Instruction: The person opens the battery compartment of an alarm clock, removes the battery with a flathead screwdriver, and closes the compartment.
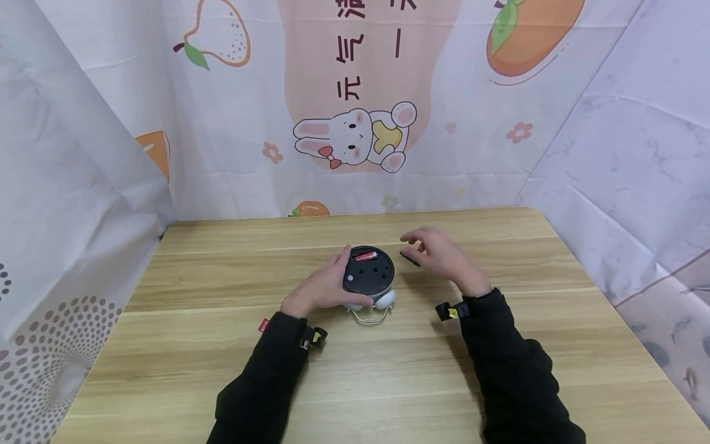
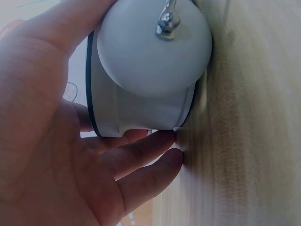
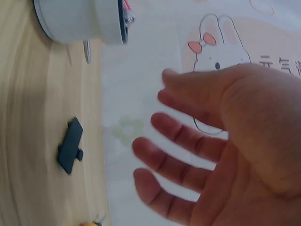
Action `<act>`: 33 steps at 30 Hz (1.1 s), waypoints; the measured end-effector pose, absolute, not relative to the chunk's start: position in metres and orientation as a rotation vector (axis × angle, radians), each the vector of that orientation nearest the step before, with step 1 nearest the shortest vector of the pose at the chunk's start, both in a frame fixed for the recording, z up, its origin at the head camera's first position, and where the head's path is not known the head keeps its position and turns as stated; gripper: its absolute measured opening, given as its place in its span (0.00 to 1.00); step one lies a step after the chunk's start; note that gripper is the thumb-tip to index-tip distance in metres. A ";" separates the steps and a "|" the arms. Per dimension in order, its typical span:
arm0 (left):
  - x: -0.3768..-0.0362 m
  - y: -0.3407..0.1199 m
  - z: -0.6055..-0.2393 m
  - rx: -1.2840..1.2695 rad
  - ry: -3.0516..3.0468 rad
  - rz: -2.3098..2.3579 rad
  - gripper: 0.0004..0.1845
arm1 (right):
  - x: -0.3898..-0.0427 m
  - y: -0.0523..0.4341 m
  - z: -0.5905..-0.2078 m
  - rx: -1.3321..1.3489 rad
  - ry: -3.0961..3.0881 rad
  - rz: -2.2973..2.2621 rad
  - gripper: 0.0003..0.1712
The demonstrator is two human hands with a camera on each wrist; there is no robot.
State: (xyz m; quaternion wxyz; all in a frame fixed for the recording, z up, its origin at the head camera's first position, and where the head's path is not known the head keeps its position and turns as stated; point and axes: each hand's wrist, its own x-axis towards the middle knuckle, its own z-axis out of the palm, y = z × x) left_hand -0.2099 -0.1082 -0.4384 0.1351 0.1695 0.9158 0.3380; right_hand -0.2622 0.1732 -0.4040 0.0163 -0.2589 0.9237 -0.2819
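A white twin-bell alarm clock (image 1: 368, 277) lies face down on the wooden table (image 1: 222, 345), its black back up. A red battery (image 1: 365, 255) sits in the open compartment. My left hand (image 1: 322, 287) grips the clock's left side, fingers curled round the white body (image 2: 141, 70). A small black battery cover (image 1: 409, 258) lies on the table to the clock's right; it shows again in the right wrist view (image 3: 69, 146). My right hand (image 1: 438, 253) hovers just above it, fingers (image 3: 174, 136) spread and holding nothing.
Printed fabric with a rabbit (image 1: 355, 137) hangs behind the table, and plain sheets close off both sides. The table's back edge (image 1: 355, 213) meets the fabric. Bare wood lies in front of the clock.
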 end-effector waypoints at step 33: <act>-0.211 -0.109 -0.436 0.561 2.659 0.976 0.71 | -0.255 0.132 -0.424 -1.264 2.784 -0.779 0.26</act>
